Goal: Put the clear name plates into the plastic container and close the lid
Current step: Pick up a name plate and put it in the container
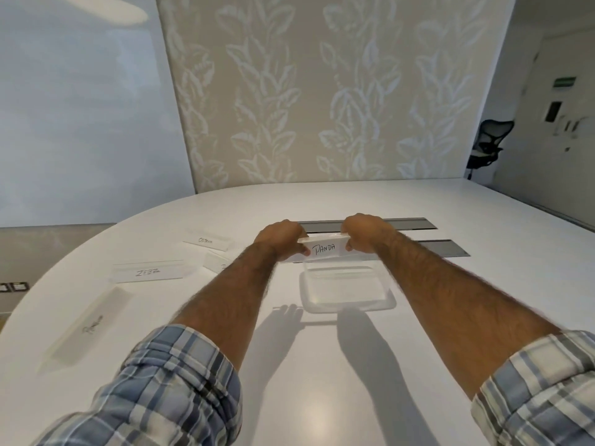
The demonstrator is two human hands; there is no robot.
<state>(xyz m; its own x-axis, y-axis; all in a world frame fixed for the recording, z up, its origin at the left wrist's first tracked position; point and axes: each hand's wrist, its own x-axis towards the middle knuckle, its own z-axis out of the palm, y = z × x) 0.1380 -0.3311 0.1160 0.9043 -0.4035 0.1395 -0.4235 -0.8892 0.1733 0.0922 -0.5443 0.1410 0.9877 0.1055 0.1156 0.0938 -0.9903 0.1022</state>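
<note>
A clear name plate marked "PANDA" (324, 248) is held up off the white table (322, 365), just past the far side of an open clear plastic container (346, 289). My left hand (280, 237) grips its left end and my right hand (365, 231) grips its right end. Several more clear name plates lie on the table to the left: one marked "ZEBRA" (147, 272), one farther back (208, 241), one partly hidden behind my left forearm (216, 261), and one near the left edge (91, 326). I cannot pick out a separate lid.
Two grey cable-slot covers (415, 224) are set into the table behind my hands. A patterned wall panel stands beyond the table, and a black office chair (489, 141) is at the far right. The table's curved edge runs along the left.
</note>
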